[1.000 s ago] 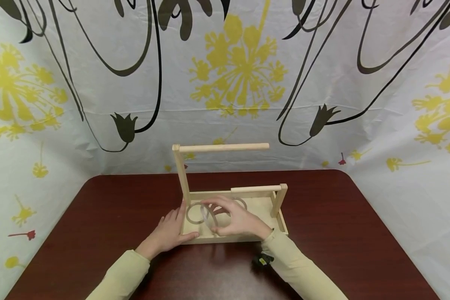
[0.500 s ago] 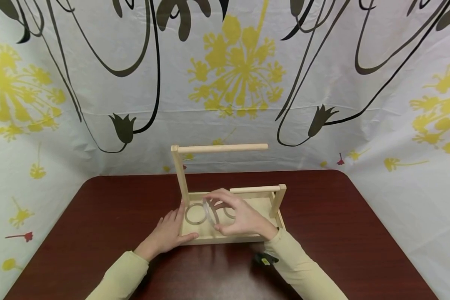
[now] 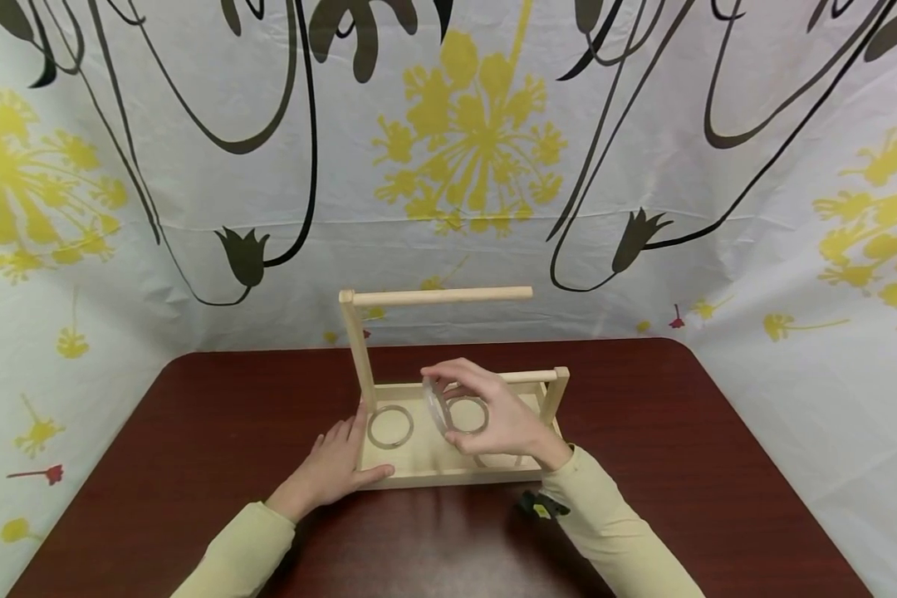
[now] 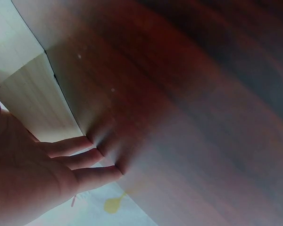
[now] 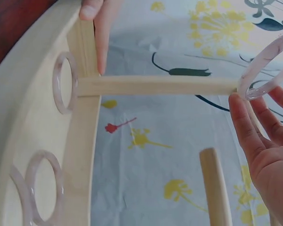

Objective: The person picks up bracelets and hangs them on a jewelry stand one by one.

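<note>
Between thumb and fingertips, my right hand (image 3: 501, 415) holds a pale translucent bangle (image 5: 260, 61) on edge above a wooden bangle stand (image 3: 448, 479). My left hand (image 3: 329, 458) rests at the stand's front left corner, fingers along its left side and thumb at the front rim. In the left wrist view, straight fingertips (image 4: 101, 174) touch the table beside the wood. One bangle (image 3: 370, 428) lies flat at the left of the stand's base. Another bangle (image 3: 486, 415) lies near the middle, and a third (image 5: 20, 193) is partly hidden by my right wrist in the head view.
A tall post (image 3: 359, 349) at the stand's left carries a long upper bar (image 3: 441, 295) with a free right end. A shorter right post (image 3: 556, 394) bears a lower bar (image 3: 526, 376). The dark red table (image 3: 643, 432) ends at a patterned cloth (image 3: 718, 208).
My right hand has moved right and a little up with the bangle, away from the bangle at the left of the base. The left hand stays in place.
</note>
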Tool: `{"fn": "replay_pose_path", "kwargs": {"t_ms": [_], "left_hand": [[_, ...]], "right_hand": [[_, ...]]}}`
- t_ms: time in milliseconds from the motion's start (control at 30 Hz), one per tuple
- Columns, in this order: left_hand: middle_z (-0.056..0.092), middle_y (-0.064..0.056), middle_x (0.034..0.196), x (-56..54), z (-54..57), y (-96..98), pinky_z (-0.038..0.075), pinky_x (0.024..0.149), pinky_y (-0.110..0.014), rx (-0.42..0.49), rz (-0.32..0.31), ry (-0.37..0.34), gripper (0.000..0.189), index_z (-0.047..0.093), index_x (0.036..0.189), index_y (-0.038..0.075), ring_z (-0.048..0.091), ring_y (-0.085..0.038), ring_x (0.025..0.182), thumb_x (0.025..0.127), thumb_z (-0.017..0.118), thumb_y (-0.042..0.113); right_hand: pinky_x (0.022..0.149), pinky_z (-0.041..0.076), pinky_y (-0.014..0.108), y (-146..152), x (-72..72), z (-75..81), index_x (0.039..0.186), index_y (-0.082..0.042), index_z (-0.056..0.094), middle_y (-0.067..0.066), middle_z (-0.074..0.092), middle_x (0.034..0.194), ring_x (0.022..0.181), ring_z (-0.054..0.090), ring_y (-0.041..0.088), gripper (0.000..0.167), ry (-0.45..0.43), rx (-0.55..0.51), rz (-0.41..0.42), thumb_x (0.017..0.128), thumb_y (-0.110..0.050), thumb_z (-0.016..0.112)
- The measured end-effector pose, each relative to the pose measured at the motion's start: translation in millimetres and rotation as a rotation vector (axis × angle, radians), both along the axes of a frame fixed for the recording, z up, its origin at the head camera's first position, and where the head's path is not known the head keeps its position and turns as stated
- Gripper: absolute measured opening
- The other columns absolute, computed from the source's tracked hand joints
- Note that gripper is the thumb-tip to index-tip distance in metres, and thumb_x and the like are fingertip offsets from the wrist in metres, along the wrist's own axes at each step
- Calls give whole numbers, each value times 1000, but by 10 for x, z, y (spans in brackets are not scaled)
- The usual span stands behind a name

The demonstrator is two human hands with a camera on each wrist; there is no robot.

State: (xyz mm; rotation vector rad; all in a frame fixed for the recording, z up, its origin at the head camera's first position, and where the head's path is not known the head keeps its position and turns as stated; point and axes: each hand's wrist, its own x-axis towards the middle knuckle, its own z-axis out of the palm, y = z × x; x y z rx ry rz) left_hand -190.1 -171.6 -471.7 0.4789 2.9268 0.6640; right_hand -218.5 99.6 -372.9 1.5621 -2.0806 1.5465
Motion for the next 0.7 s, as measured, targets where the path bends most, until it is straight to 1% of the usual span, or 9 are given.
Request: {"fn": "replay_pose_path", "kwargs": {"t_ms": [33, 133, 167, 300, 400, 633, 700], "left_hand": [[37, -29, 144, 1, -1, -2, 29, 97, -67, 3, 0, -1, 106, 13, 152, -4, 36, -47, 129, 85, 64, 60], [36, -29, 144, 3, -5, -6, 28, 97, -67, 5, -3, -2, 106, 12, 152, -4, 35, -47, 130, 85, 63, 60], [36, -29, 144, 3, -5, -7, 28, 98, -67, 5, -3, -4, 106, 12, 152, -4, 35, -47, 130, 85, 63, 60], [36, -30, 144, 3, -2, -10, 28, 98, -67, 0, -1, -2, 107, 12, 152, -5, 35, -47, 130, 85, 63, 61], [36, -30, 144, 8, 4, -11, 28, 98, -67, 3, -2, -3, 106, 12, 152, -4, 35, -48, 130, 85, 63, 61], [36, -31, 144, 21, 13, -3, 27, 98, -67, 8, -2, -14, 106, 13, 152, -5, 34, -48, 131, 85, 63, 60], [36, -30, 143, 19, 9, -3, 28, 98, -67, 1, -2, -12, 106, 13, 152, -5, 34, -48, 131, 85, 62, 61]], "right_hand": [[84, 52, 42, 19, -29, -23, 132, 8, 49, 18, 54, 124, 105, 58, 27, 69, 4, 1, -5, 67, 6, 71], [85, 51, 42, 77, -54, 6, 132, 7, 50, 17, 55, 123, 104, 59, 29, 69, 9, 6, -30, 67, 5, 72], [85, 51, 41, 100, -88, -15, 133, 5, 50, 16, 55, 124, 105, 59, 28, 69, 17, 5, -39, 68, 4, 72], [86, 51, 40, 183, -123, 38, 134, 3, 51, 14, 56, 122, 103, 59, 27, 67, 38, 1, -76, 70, 2, 71], [85, 51, 41, 245, -127, 84, 133, 6, 51, 15, 55, 120, 101, 60, 27, 67, 50, 4, -99, 68, 5, 70], [83, 51, 48, 386, 9, 352, 127, 16, 50, 24, 55, 118, 100, 59, 31, 65, 55, 29, -163, 65, 13, 68], [82, 51, 49, 445, 28, 390, 126, 18, 49, 25, 55, 117, 100, 59, 32, 65, 48, 34, -185, 64, 15, 69]]}}
